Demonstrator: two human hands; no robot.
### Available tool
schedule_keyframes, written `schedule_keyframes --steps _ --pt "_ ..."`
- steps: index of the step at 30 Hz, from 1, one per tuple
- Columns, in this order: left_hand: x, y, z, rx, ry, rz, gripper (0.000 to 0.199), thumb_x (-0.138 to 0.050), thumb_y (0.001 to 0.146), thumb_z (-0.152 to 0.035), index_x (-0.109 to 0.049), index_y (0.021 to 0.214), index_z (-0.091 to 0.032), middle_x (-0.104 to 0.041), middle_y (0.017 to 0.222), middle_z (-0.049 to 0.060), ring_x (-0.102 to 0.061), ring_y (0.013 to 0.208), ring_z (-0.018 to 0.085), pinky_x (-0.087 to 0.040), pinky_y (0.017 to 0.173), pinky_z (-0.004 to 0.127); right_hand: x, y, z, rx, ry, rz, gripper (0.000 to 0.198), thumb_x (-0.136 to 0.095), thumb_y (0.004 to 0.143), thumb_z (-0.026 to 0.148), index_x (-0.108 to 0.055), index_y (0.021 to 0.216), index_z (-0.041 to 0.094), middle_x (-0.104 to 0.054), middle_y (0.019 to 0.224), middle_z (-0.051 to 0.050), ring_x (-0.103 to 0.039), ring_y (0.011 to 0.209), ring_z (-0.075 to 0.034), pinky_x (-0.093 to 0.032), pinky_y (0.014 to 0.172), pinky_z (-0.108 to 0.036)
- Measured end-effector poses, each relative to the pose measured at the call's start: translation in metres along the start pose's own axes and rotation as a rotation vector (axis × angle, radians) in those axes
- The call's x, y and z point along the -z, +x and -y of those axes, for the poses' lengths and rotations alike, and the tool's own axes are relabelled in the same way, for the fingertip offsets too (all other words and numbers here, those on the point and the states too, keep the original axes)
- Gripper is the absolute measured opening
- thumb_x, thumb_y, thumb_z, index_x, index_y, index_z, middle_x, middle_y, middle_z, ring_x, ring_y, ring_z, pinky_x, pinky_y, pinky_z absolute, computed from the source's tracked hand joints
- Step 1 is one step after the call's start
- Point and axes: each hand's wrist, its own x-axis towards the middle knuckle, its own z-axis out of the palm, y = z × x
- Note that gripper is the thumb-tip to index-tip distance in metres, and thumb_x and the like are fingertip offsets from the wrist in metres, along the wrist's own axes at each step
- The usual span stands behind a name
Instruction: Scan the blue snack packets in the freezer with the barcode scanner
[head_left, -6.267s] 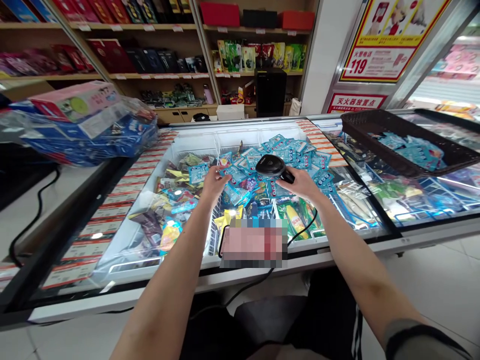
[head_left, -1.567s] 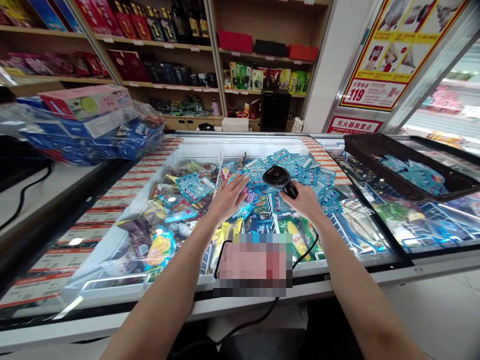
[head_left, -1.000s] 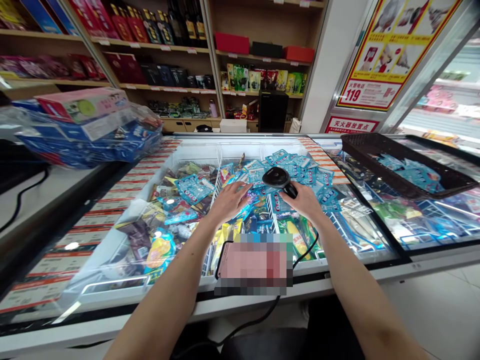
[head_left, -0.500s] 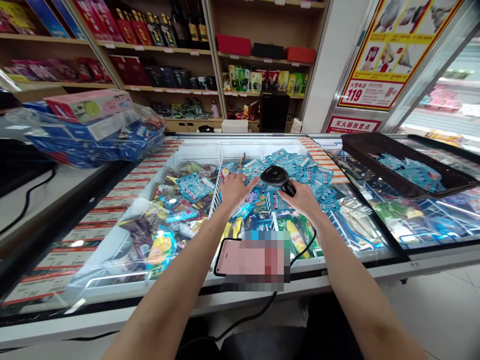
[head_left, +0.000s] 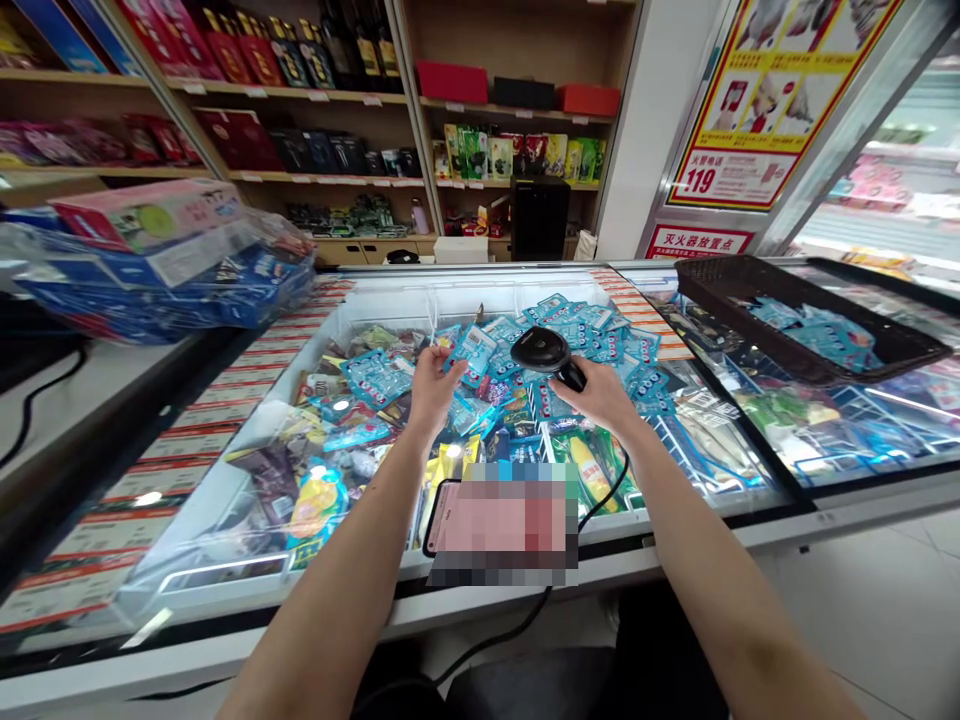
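Note:
My right hand [head_left: 600,392] is wrapped round the grip of a black barcode scanner [head_left: 541,347], whose head points left over the freezer. Its cable runs down past the front edge. My left hand [head_left: 435,388] has its fingers closed at the lower left edge of a light-blue packet [head_left: 475,352], which tilts up above the other goods. A spread pile of similar blue packets [head_left: 592,325] lies behind the scanner. More packets [head_left: 375,378] lie left of my left hand, among mixed frozen treats.
A phone [head_left: 480,520], partly pixelated, rests at the front edge of the chest freezer [head_left: 367,598]. On the right, a dark basket [head_left: 922,352] holds blue packets. Plastic-wrapped boxes [head_left: 172,275] stand on the left. Behind are stocked shelves [head_left: 300,90] and a wall poster [head_left: 757,120].
My left hand has moved left and turned, its spread fingers closing on a blue packet that now shows lifted. The scanner stays in my right hand. The view has shifted slightly.

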Motion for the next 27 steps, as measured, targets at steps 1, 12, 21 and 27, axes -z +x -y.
schedule_keyframes --steps 1,12,21,27 --pt "0.0001 -0.0005 0.0000 0.014 -0.034 -0.002 0.039 -0.072 0.064 -0.036 -0.048 0.090 -0.021 -0.056 0.084 -0.002 -0.050 0.062 0.008 -0.040 0.053 0.020 -0.0002 -0.0004 0.0005 0.014 0.000 0.006 0.033 -0.055 0.082 0.048 -0.061 0.099 0.021 -0.067 0.077 -0.004 -0.061 0.069 -0.020 -0.040 0.060 -0.028" --pt "-0.0009 -0.0060 -0.0055 -0.032 -0.007 0.005 0.035 -0.068 0.072 -0.033 -0.055 0.102 -0.022 -0.053 0.077 -0.001 -0.048 0.060 0.008 -0.038 0.048 0.017 -0.0065 -0.0050 0.0059 0.104 -0.002 0.062 0.031 -0.054 0.084 0.047 -0.060 0.101 0.022 -0.067 0.078 -0.003 -0.059 0.067 -0.017 -0.038 0.059 -0.027" --pt "0.0015 -0.0058 -0.0015 -0.050 0.027 0.028 0.033 -0.065 0.075 -0.034 -0.055 0.105 -0.023 -0.055 0.082 0.001 -0.049 0.064 0.009 -0.040 0.049 0.017 -0.0086 -0.0059 0.0046 0.119 0.006 0.075 0.031 -0.054 0.084 0.045 -0.060 0.102 0.021 -0.068 0.080 -0.003 -0.060 0.068 -0.017 -0.039 0.061 -0.027" --pt "0.0018 -0.0060 -0.0015 -0.051 0.051 0.039 0.033 -0.064 0.076 -0.035 -0.055 0.105 -0.023 -0.054 0.080 0.000 -0.049 0.064 0.009 -0.040 0.050 0.017 -0.0073 -0.0059 0.0065 0.116 0.017 0.086 0.032 -0.053 0.084 0.045 -0.060 0.102 0.020 -0.068 0.082 -0.004 -0.060 0.068 -0.017 -0.039 0.061 -0.026"
